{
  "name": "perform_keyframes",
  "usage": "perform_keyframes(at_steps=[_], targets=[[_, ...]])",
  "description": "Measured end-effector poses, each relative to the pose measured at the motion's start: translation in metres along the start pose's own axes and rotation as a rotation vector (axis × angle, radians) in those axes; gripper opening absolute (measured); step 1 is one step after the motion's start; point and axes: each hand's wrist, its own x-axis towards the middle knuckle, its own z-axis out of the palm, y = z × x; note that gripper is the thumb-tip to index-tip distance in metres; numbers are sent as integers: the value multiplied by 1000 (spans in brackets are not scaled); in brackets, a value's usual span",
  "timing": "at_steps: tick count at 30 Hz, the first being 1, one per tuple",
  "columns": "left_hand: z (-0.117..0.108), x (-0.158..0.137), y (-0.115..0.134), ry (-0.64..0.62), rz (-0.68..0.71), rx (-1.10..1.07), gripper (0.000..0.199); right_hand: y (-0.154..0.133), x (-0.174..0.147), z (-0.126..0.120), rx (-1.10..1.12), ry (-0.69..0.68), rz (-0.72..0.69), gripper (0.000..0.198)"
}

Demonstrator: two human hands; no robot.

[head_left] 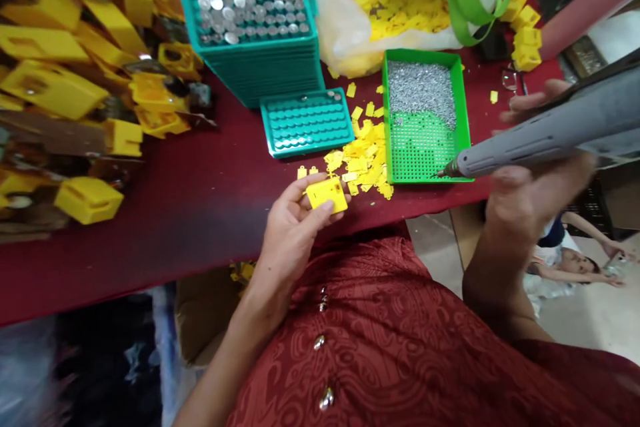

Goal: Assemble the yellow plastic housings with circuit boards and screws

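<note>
Between the thumb and fingers of my left hand (295, 220) is a small yellow plastic case (327, 195), held near the table's front edge. My right hand (530, 197) grips a grey electric screwdriver (535, 137), its bit pointing left over the near side of a green tray (427, 180). Small silver screws (420, 87) fill the far part of that tray, and its perforated floor shows nearer me. Flat yellow plastic pieces (365, 157) lie heaped between the green tray and a teal tray (307, 123) with round pockets, a few of which hold silver discs.
Stacked teal trays (260, 70) carry many button cells (250, 10) on top. Larger yellow housings (55, 80) pile up on the left. Behind the green tray, a plastic bag (340, 20) holds more yellow pieces. Glasses (511, 79) lie at right; another person (570, 260) is beyond the table.
</note>
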Motion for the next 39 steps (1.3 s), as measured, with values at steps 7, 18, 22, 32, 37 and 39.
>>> perform_keyframes(at_steps=[7,18,22,32,37,39], targets=[[6,-5,0,-3,-23,84,58,18,35,22,-123,-31,-37,62],[12,-1,-2,16,-2,69,53,46,64,50,-120,207,66,42],[10,1,-1,19,-13,88,52,40,60,48,20,199,54,35],[13,2,2,49,-20,44,57,67,71,64,277,335,-250,73],[13,2,2,61,-25,27,57,74,73,70,347,316,-297,73],[13,1,2,65,-28,23,56,71,71,69,315,331,-288,73]])
